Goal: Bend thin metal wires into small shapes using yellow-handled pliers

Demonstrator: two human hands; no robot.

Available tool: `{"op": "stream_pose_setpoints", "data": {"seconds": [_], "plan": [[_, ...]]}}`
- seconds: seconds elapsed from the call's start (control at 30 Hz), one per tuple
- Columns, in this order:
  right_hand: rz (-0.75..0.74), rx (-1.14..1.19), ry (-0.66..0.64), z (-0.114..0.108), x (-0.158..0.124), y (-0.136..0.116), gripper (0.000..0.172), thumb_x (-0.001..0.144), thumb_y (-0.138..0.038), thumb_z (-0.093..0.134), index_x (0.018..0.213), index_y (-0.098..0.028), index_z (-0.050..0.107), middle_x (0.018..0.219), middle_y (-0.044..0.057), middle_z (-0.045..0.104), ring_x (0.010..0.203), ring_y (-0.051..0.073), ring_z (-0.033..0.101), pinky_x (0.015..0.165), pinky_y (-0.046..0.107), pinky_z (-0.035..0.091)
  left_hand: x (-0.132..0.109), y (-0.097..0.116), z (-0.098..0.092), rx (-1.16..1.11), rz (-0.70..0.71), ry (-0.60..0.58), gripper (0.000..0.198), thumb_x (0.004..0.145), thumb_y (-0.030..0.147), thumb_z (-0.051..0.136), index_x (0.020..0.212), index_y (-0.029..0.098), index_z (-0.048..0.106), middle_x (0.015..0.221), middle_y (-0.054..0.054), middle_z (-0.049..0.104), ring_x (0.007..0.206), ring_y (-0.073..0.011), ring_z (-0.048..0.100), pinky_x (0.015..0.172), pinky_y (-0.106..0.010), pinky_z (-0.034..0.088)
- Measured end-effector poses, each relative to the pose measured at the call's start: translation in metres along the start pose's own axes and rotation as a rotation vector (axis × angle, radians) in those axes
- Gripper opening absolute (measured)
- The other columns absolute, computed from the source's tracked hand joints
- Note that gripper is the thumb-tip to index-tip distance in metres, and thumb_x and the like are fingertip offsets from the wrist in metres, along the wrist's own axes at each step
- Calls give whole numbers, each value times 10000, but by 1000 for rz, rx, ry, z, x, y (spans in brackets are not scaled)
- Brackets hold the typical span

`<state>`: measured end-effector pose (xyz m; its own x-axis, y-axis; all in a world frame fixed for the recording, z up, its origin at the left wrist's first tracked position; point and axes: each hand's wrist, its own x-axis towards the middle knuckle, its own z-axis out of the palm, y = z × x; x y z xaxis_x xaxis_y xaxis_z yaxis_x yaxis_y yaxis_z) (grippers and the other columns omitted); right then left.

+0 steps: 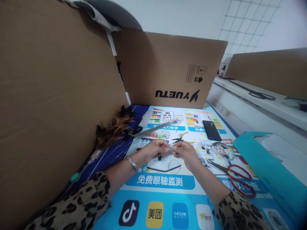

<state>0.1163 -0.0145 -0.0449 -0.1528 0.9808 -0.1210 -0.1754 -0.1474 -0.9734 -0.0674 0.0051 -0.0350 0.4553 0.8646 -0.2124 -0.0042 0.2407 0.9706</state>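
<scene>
Thumb and fingers of the left hand [155,151] are pinched together, with almost no gap, and those of the right hand [187,154] are closed likewise; between the two sets of tips they hold a small pale piece [171,147], too blurred to identify. It is above the middle of the printed table cover [165,195]. Pliers [187,136] with yellow handles lie just beyond the hands, and a bundle of thin wires [155,128] stretches on the far left. A dark phone [212,130] rests far right, red-handled scissors [240,172] near right. Brown feathers [112,129] stand left.
</scene>
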Motion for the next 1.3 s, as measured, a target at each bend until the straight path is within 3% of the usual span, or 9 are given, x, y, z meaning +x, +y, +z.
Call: {"op": "stream_pose_setpoints", "data": {"seconds": [0.17, 0.67, 0.87, 1.07, 1.3], "plan": [[22, 54, -34, 2, -2, -4, 267, 611, -346, 722, 765, -163, 605, 616, -1, 594, 566, 118, 558, 588, 277, 470, 2, -2, -3, -80, -69, -65, 237, 608, 278, 706, 742, 143, 565, 655, 17, 559, 435, -40, 417, 434, -189, 292], [4, 77, 7, 6, 0, 0, 260, 627, -358, 710, 755, -164, 594, 618, 3, 603, 584, 119, 557, 599, 279, 470, 6, -10, 9, -89, 18, -36, 238, 643, 302, 695, 709, 137, 537, 559, 28, 517, 427, -43, 399, 415, -186, 246], [1, 76, 30, 6, -1, -1, 264, 622, -362, 710, 746, -165, 587, 614, 5, 599, 586, 119, 557, 592, 269, 467, 4, -7, 5, -142, -2, -90, 270, 649, 323, 701, 784, 129, 571, 680, -7, 566, 485, -46, 448, 464, -190, 332], [-9, -18, 94, 6, -2, 0, 238, 611, -347, 700, 703, -164, 579, 572, -2, 584, 532, 112, 539, 545, 260, 463, 3, -4, 1, -131, -17, -99, 297, 677, 382, 678, 776, 120, 579, 650, -10, 529, 520, -56, 452, 445, -176, 327], [-21, -198, 175, 9, -2, 0, 207, 600, -334, 687, 668, -165, 588, 533, -13, 573, 514, 119, 542, 516, 256, 465, 3, -9, 6, -11, 20, -14, 319, 652, 396, 689, 782, 129, 574, 554, 28, 477, 441, -44, 399, 393, -171, 282]]}}
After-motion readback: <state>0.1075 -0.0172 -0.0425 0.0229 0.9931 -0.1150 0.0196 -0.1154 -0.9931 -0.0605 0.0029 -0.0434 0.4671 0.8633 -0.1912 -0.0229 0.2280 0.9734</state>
